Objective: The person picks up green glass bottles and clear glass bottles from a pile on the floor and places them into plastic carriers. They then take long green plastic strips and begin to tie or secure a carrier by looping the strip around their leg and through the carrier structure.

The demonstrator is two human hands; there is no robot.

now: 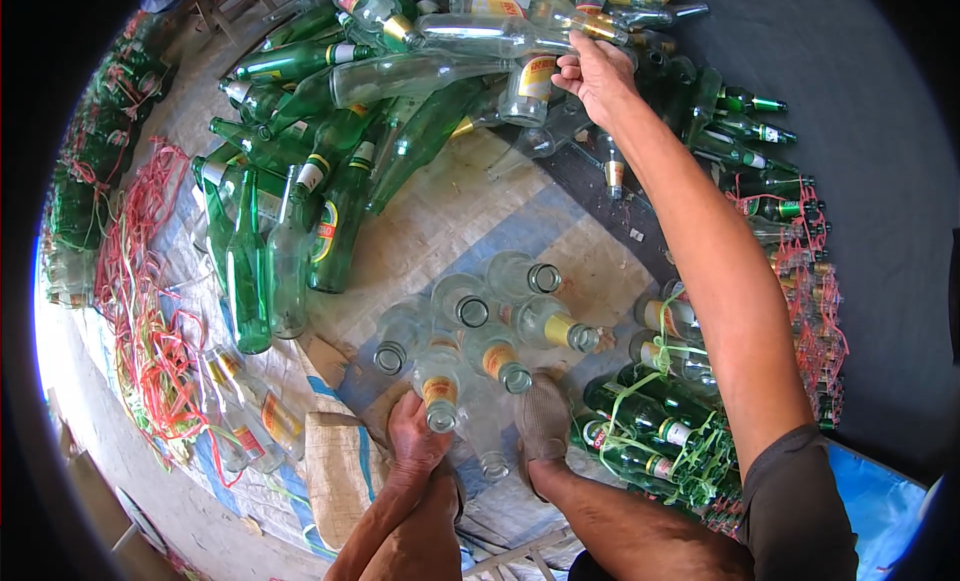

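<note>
Apparently sorting-out: right hand [600,81] half-curled at neck of clear glass bottle [465,33], hold unclear; upright bottles [439,376] beside left hand [418,439], closure unclear; next calls for firm grip

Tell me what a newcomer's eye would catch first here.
Likely the big heap of green and clear glass bottles across the top, with the bare right hand at its clear bottles. Below centre, a cluster of clear glass bottles shows open mouths to the camera. A tangle of red and pale plastic strips lies at the left.
</note>
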